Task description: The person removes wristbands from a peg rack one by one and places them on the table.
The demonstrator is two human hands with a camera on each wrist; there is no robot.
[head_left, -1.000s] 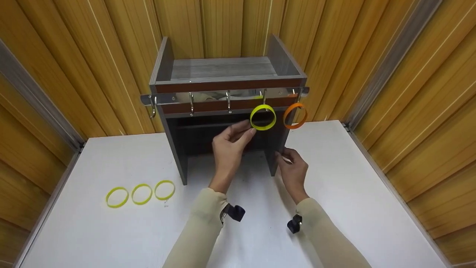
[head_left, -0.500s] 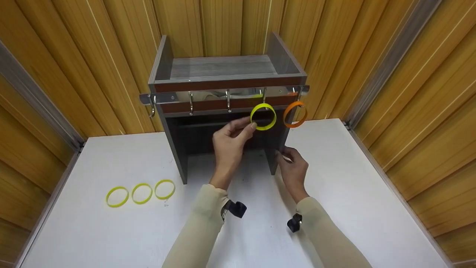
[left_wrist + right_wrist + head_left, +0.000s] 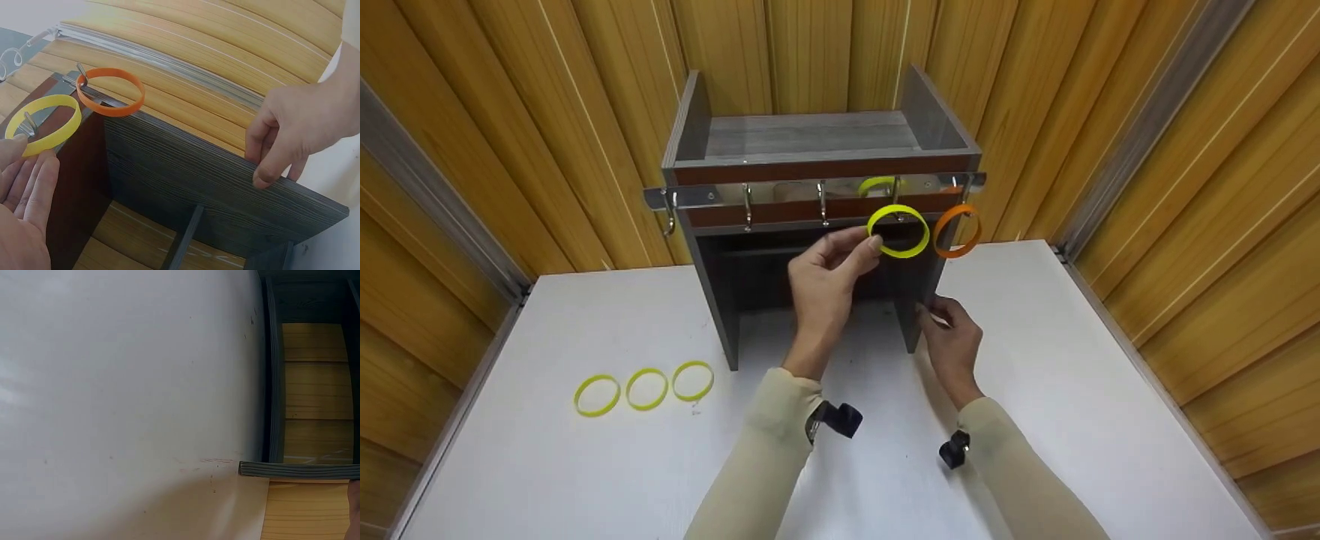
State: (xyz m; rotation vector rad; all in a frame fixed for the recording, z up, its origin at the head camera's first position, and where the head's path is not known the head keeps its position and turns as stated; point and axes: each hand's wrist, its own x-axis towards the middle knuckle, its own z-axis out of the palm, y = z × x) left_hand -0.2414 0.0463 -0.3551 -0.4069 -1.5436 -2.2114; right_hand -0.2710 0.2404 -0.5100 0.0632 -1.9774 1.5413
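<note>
With thumb and fingers, my left hand pinches a yellow wristband at its left side. The band is in front of a metal hook, second from the right on the rail. In the left wrist view the hook shows through the yellow wristband; whether it is looped on, I cannot tell. An orange wristband hangs on the rightmost hook. Lower down, my right hand grips the front edge of the grey shelf unit's right side panel. Only a sliver of that hand appears in the right wrist view.
Three yellow wristbands, including the leftmost band, lie in a row on the white table. Further hooks stand along the metal rail of the shelf unit. Wood-patterned walls enclose the table.
My left hand has risen slightly and turned the yellow wristband, which has shifted a little right and up. The right hand keeps its hold on the panel.
</note>
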